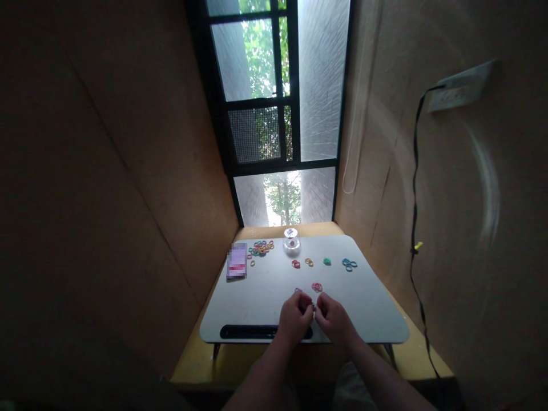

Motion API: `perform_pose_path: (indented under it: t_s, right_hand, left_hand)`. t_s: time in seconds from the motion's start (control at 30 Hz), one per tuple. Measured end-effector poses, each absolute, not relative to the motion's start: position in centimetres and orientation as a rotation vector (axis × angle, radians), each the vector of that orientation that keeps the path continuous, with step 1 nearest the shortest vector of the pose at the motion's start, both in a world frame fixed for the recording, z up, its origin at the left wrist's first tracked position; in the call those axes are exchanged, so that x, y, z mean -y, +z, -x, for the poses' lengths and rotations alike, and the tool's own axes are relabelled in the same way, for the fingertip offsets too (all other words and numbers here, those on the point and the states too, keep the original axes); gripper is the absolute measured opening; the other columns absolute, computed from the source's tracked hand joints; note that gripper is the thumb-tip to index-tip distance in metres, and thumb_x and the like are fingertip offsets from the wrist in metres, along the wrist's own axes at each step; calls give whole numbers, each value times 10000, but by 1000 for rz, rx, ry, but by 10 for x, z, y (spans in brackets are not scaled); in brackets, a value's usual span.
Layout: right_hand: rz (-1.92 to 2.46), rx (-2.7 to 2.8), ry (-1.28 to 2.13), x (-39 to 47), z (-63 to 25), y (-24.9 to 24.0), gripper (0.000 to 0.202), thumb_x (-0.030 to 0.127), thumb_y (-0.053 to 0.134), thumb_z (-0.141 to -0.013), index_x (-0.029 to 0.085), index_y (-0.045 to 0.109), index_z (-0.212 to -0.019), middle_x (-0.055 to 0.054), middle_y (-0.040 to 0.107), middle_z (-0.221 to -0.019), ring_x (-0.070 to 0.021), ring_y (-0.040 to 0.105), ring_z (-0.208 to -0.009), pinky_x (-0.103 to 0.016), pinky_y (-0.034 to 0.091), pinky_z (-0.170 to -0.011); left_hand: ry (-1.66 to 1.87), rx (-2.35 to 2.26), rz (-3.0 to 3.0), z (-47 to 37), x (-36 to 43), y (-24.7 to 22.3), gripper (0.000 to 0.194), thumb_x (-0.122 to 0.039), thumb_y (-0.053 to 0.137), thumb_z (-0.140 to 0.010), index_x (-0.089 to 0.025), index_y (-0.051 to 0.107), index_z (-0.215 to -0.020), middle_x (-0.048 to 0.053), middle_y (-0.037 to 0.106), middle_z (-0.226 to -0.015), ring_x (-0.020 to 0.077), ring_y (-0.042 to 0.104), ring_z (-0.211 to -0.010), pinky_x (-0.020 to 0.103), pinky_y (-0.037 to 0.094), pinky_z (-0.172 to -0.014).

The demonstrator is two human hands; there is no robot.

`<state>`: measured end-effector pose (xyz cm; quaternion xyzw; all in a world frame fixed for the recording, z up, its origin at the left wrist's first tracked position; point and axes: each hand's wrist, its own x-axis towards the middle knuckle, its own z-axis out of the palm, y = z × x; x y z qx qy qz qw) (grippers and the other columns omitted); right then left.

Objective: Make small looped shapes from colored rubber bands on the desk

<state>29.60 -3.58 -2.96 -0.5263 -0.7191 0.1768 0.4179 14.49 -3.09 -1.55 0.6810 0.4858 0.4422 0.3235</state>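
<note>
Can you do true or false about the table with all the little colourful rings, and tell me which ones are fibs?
1. The green rings lie between the yellow rings and the blue rings. True.
2. The phone is at the table's right side. False: the phone is on the left.
3. The hands are far apart. False: the left hand and right hand are close together.
4. The clear container stands near the window. True.

Daylight enters through a black-framed window (pixel 268 108) at top centre, between brown walls; a white lap desk (pixel 257 302) stands below, and a wall outlet (pixel 456 96) sits upper right.
</note>
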Motion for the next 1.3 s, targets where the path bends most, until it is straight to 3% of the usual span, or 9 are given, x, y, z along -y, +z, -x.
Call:
perform_pose_path:
  t_s: [0.73, 1.3]
  right_hand:
    - [1318, 1812, 475, 34, -297, -33, 121, 243, 489, -812, 229, 411, -720, 32, 500, -620, -141, 484, -566, -252, 349, -553]
    - [1284, 1824, 528, 34, -297, -31, 68, 203, 468, -796, 205, 500, -735, 19, 531, -641, -147, 507, -605, -252, 369, -589]
  left_hand:
    - [1154, -1182, -1781, -145, 33, -14, 78, -150, 577, -731, -172, 552, -802, -24, 554, -695, 103, 485, -611, 215, 385, -595]
    - [1141, -1227, -1814, -144, 30, -19, 43, -182, 594, -752, -169, 569, -785, -25, 563, -676, 104, 493, -611, 214, 371, -587]
